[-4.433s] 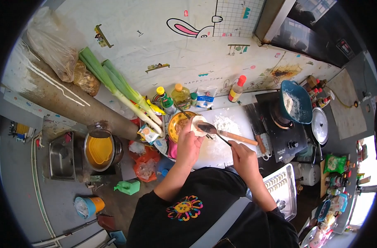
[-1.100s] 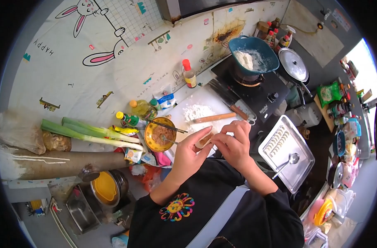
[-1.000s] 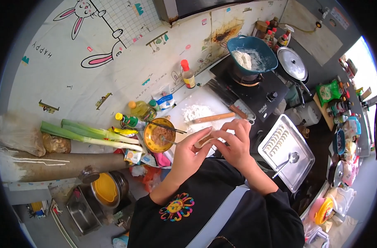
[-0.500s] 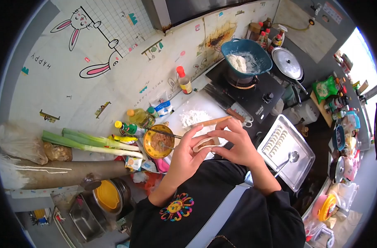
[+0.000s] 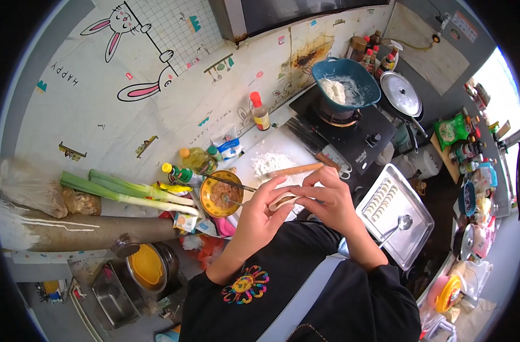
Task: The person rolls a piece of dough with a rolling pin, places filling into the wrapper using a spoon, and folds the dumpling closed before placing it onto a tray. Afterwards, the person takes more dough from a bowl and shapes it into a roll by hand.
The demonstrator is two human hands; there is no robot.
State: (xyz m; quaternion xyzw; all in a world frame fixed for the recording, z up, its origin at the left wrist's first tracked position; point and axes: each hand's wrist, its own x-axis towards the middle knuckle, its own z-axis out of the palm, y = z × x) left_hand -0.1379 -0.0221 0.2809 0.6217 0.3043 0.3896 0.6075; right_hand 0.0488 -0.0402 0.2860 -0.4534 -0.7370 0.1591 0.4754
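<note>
- Dough skin (image 5: 285, 199) is up in my hands, in front of my black top (image 5: 311, 262), near the close edge of the white board (image 5: 283, 145).
- My left hand (image 5: 260, 214) has its thumb and fingers closed on one side of it.
- My right hand (image 5: 331, 199) pinches the other side with its thumb and fingertips.
- This one looks part done to me: brown filling shows inside, and the top edges are not all stuck together yet.
- Done ones: small white dumplings (image 5: 379, 199) lie in two rows on the metal tray (image 5: 409, 253), off to my right. A ladle (image 5: 405, 222) lies there too.
- Left over: the yellow bowl (image 5: 205, 211) has more filling in it, and a white lump (image 5: 333, 90) sits in the blue bowl (image 5: 369, 91).
- My rolling pin (image 5: 297, 169) lies on the board by the white powder (image 5: 269, 163), and no hand is on it.
</note>
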